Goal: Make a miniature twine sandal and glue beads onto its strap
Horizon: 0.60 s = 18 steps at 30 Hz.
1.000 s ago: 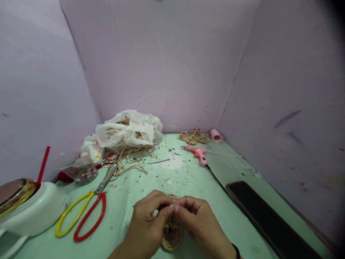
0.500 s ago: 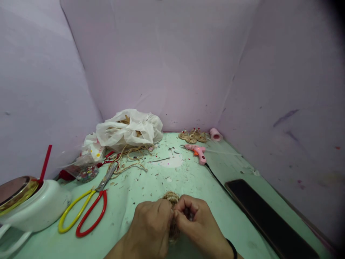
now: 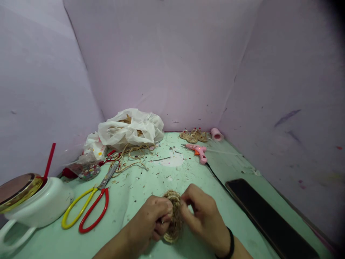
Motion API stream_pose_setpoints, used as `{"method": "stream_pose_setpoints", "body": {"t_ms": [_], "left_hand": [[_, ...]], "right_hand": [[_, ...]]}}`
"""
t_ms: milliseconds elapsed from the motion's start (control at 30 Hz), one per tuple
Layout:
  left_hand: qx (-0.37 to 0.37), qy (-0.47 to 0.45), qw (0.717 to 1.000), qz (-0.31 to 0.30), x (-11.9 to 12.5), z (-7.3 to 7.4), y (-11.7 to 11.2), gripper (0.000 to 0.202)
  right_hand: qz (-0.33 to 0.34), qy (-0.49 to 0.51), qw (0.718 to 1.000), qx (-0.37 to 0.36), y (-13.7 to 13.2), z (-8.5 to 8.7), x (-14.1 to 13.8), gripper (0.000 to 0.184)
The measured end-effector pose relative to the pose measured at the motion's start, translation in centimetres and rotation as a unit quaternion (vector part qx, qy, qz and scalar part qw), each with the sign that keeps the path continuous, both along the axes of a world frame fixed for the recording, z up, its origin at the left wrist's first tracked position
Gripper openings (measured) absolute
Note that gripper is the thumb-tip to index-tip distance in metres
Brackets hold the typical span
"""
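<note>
A small oval coil of brown twine [image 3: 175,212], shaped like a little sandal sole, lies on the green table cover between my hands. My left hand [image 3: 156,217] is closed in a fist over its left edge; whatever its fingers hold is hidden. At the upper right edge of the coil, my right hand [image 3: 203,216] has thumb and forefinger brought together in a pinch, and anything between them is too small to make out. A black band [image 3: 230,242] circles the right wrist.
Scissors [image 3: 94,198] with yellow and red handles and a white pot [image 3: 51,205] are at left. Behind lie a white plastic bag [image 3: 132,129], loose twine [image 3: 132,166] and finished twine sandals [image 3: 192,136]. A pink glue gun [image 3: 198,151] with its cord and a black phone [image 3: 266,216] are right.
My hands have moved apart, the right one outward and slightly up, the left one to the left. More of the twine coil shows between them. The view has shifted slightly.
</note>
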<state>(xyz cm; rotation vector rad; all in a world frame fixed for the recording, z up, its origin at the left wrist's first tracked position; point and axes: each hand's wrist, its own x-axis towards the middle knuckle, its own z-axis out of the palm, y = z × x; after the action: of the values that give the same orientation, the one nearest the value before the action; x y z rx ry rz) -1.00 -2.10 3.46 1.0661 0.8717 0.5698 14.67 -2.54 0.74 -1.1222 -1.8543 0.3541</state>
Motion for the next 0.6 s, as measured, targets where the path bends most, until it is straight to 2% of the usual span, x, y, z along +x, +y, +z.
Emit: {"method": "stream_pose_setpoints", "body": {"t_ms": [100,200,333,433,600], "left_hand": [[-0.071,-0.082,0.993,0.040,-0.3,0.2,0.5,0.037],[-0.113,-0.123,0.984,0.068,-0.6,-0.2,1.0,0.037],[-0.144,-0.145,0.975,0.083,-0.7,-0.7,1.2,0.038],[-0.146,-0.143,0.975,0.085,-0.6,-0.9,1.1,0.038],[-0.127,-0.126,0.981,0.073,-0.3,-0.9,0.8,0.040]], "right_hand": [[-0.106,0.043,0.988,-0.104,1.0,-0.1,0.8,0.019],[-0.133,0.033,0.976,-0.170,1.4,-0.3,1.2,0.034],[-0.140,0.028,0.968,-0.207,1.3,-0.8,1.3,0.025],[-0.141,0.056,0.966,-0.211,1.0,-0.8,1.0,0.028],[-0.056,0.141,0.967,-0.205,0.3,-0.3,-0.4,0.025]]}}
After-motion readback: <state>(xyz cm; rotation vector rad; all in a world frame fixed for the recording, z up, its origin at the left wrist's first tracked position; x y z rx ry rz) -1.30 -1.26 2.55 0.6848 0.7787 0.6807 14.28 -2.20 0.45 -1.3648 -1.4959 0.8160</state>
